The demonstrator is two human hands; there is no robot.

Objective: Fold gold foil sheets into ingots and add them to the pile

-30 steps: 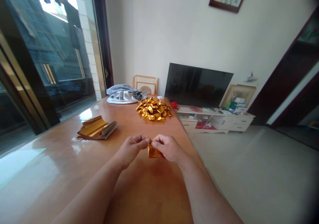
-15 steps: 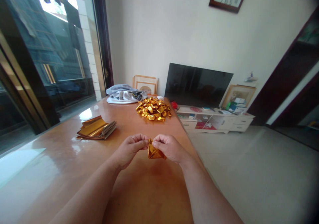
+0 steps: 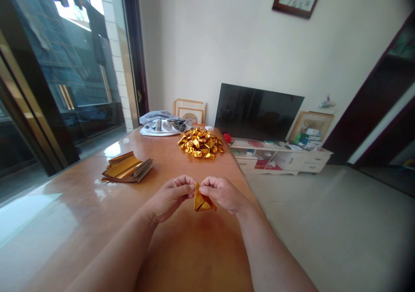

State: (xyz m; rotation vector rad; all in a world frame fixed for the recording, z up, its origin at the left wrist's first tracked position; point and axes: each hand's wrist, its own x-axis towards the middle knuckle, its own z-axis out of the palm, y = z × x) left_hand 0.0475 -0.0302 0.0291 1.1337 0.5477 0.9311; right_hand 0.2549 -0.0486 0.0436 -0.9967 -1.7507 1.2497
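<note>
Between my two hands, above the wooden table (image 3: 191, 257), is a piece of gold foil paper (image 3: 202, 202) folded into a triangular shape. My left hand (image 3: 175, 197) pinches its upper left edge between thumb and fingers. With thumb and forefinger, my right hand (image 3: 223, 193) grips the top right of the same piece; its lower corner hangs free. Farther back lies a heap of folded gold foil pieces (image 3: 200, 143). To the left rests a stack of gold foil sheets (image 3: 125, 168), the top one curling up.
Folded grey cloth (image 3: 164, 124) lies at the table's far left end, near leaning picture frames (image 3: 189, 110). Beyond the table's right edge stand a white cabinet (image 3: 285, 160) and a television (image 3: 257, 112). A glass sliding door (image 3: 65, 75) is on the left.
The foil piece has tilted slightly in my fingers, showing more of its triangular face. Both hands keep their pinch and have hardly moved. The view has shifted a little.
</note>
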